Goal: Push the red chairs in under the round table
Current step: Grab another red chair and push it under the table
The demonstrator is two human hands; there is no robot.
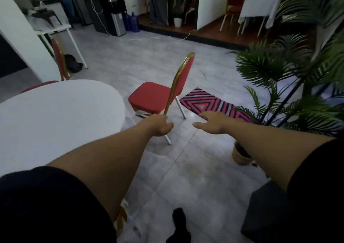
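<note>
1. Head view, nearest zone: your shoe (179, 222) stands on bare grey floor (195, 177) with free walking room ahead.
2. Left hand (161, 126): the grip is closed around the lower gold frame of the red chair (151, 96), at the near edge of its backrest. Judged step: steer this chair toward the table.
3. Right hand (214, 122): fingers spread, holding nothing, apart from the chair. Place it on the backrest's other edge so the push stays straight.
4. The chair stands just beside the round table (55, 116), seat facing the cloth edge and fully outside it. Push low and evenly; watch that the legs do not snag the hanging cloth.
5. Right margin: a striped mat (208, 103) lies near the rear legs, and a potted palm (279, 71) crowds that side.
6. Farther: a second red chair (59, 60) sits at the table's far rim, seat partly under it.
</note>
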